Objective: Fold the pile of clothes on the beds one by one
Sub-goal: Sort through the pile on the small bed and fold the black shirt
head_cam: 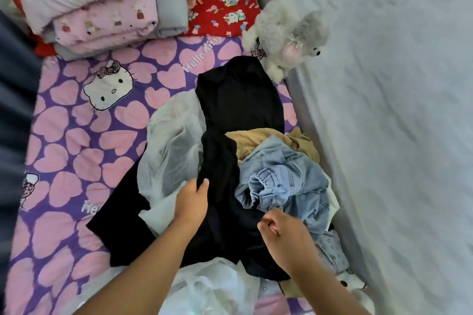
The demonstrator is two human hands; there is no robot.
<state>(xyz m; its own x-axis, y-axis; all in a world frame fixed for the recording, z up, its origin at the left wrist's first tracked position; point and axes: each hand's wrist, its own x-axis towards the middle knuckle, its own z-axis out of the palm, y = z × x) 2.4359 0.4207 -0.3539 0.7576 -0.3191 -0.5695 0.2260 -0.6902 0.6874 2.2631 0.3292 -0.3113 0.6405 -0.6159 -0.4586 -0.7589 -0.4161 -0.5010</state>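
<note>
Head view, looking down on the pile of clothes. The long black knit garment (230, 161) lies uppermost on the heap, its long axis running from the collar end near the grey plush toy dog (284, 36), at the far side, down toward the person; a second black panel spreads to the near left over the purple sheet with pink hearts (76, 135). The left hand (192, 202) pinches a raised ridge of this black cloth between thumb and fingers, at about the middle of the garment's length; the right hand (281, 233) sits at the garment's near right edge, fingers curled together, and whether any cloth lies within them cannot be told. The two hands are apart, the left farther up the garment, the right nearer its lower hem. Beneath and beside the black piece: a sheer white gauzy fabric (174, 146) to the left; a tan garment (258, 140) and a pale blue denim jacket with gathered cuff (289, 179) to the right, touching it. Judgement: lifting the black garment free calls for a pull along its long axis, toward the person, the left hand leading; the denim cuff resting against the black cloth may drag along.
</note>
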